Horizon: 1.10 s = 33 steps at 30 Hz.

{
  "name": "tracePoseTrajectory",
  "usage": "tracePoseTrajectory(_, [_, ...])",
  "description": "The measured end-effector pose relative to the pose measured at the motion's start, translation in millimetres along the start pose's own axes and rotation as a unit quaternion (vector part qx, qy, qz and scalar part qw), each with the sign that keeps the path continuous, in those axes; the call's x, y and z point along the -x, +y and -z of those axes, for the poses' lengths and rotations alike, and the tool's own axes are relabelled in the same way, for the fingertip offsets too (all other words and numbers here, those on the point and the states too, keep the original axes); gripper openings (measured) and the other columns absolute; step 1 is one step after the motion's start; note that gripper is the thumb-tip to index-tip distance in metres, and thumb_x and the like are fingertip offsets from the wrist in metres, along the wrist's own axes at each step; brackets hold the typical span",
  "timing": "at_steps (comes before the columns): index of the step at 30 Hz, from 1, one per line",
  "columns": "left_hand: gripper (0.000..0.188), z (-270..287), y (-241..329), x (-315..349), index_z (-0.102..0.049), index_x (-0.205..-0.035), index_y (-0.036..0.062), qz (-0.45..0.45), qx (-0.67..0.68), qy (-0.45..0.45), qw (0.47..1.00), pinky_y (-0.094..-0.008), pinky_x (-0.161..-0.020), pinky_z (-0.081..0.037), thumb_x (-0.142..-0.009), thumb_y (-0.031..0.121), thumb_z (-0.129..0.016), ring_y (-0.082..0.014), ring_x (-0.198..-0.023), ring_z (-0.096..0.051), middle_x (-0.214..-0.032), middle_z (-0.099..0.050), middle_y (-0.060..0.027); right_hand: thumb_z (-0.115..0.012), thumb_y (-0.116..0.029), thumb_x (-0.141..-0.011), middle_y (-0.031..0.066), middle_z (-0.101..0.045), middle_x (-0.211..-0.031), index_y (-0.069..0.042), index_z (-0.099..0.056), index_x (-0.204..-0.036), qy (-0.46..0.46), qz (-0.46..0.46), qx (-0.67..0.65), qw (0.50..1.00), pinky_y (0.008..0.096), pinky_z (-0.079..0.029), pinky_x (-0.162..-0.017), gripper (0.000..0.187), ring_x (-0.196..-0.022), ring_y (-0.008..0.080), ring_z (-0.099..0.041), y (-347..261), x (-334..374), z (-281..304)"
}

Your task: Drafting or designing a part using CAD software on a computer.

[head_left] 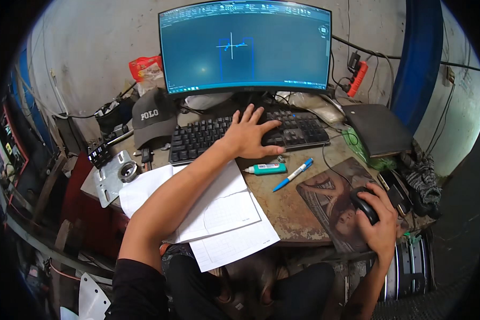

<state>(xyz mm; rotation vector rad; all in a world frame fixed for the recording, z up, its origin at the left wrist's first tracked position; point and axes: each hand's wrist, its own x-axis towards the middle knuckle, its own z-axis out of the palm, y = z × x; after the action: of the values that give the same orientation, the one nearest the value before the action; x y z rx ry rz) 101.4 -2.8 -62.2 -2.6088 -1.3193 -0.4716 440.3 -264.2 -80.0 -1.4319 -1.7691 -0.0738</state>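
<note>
My left hand (250,135) lies with spread fingers over the right part of a black keyboard (202,136), its arm crossing above the papers. My right hand (377,218) is wrapped round a black computer mouse (364,206), which sits on a picture-printed mouse pad (330,197). Behind the keyboard stands a curved monitor (282,58) showing a drawing program, with blue lines and a white crosshair on a dark field. White sheets with line drawings (226,213) lie under my left forearm and hang over the table's near edge.
A green correction pen (269,169) and a blue-and-white pen (294,174) lie between papers and pad. At left are a grey cap (153,118), a slotted metal plate (109,184) and a metal ring (128,172). A dark flat case (377,129) lies at right, near a red power strip (358,79).
</note>
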Motion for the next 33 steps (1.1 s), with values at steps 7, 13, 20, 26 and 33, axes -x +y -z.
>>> tracePoseTrajectory(7, [0.1, -3.6, -2.6, 1.9, -0.051, -0.163, 0.0304, -0.008, -0.018, 0.028, 0.999, -0.0742, -0.128, -0.014, -0.087, 0.095, -0.052, -0.0494, -0.166, -0.013, -0.177, -0.026, -0.0273, -0.075, -0.006, -0.08, 0.0193, -0.067, -0.142, -0.003, -0.076, -0.12, 0.004, -0.001, 0.01, 1.0, 0.0457, -0.053, -0.108, 0.04, -0.126, 0.041, -0.068, -0.7, 0.0, -4.5])
tracePoseTrajectory(13, [0.099, -3.2, 0.4, 3.5, -0.049, -0.164, 0.0299, -0.007, -0.025, 0.03, 0.999, -0.0737, -0.128, -0.019, -0.088, 0.094, -0.052, -0.0507, -0.165, -0.017, -0.175, -0.029, -0.0272, -0.076, -0.005, -0.08, 0.0195, -0.067, -0.141, -0.002, -0.076, -0.12, 0.008, -0.003, 0.007, 1.0, 0.0448, -0.052, -0.109, 0.039, -0.126, 0.0403, -0.068, 0.0, -0.1, -3.3])
tracePoseTrajectory(20, [0.088, 30.0, -34.3, 23.0, -0.055, -0.158, 0.0192, -0.01, 0.057, -0.021, 0.998, -0.0641, -0.128, -0.03, -0.088, 0.069, -0.077, -0.0504, -0.16, -0.03, -0.169, -0.039, -0.0298, -0.075, -0.004, -0.082, 0.0193, -0.067, -0.142, -0.002, -0.076, -0.12, 0.022, -0.012, 0.023, 0.999, 0.0442, -0.051, -0.11, 0.038, -0.128, 0.0401, -0.067, -1.1, -0.5, -5.3])
tracePoseTrajectory(26, [0.081, 45.1, -76.6, 85.8, -0.059, -0.153, 0.0179, -0.009, 0.046, 0.021, 0.999, -0.0605, -0.128, -0.03, -0.089, 0.062, -0.081, -0.048, -0.155, -0.038, -0.163, -0.046, -0.0275, -0.075, -0.005, -0.084, 0.0184, -0.067, -0.142, -0.003, -0.074, -0.123, 0.026, -0.015, 0.03, 0.999, 0.0449, -0.05, -0.111, 0.039, -0.129, 0.0408, -0.065, 6.5, 1.3, -4.4])
tracePoseTrajectory(33, [0.072, 45.2, -67.5, 98.6, -0.059, -0.154, 0.0273, 0.018, 0.023, 0.012, 1.0, -0.0694, -0.127, -0.023, -0.095, 0.065, -0.072, -0.0493, -0.161, -0.028, -0.169, -0.04, -0.0266, -0.074, -0.006, -0.085, 0.0176, -0.067, -0.142, -0.003, -0.075, -0.123, 0.025, -0.022, 0.026, 0.999, 0.0444, -0.05, -0.111, 0.039, -0.129, 0.0401, -0.066, 7.7, 2.4, -4.5])
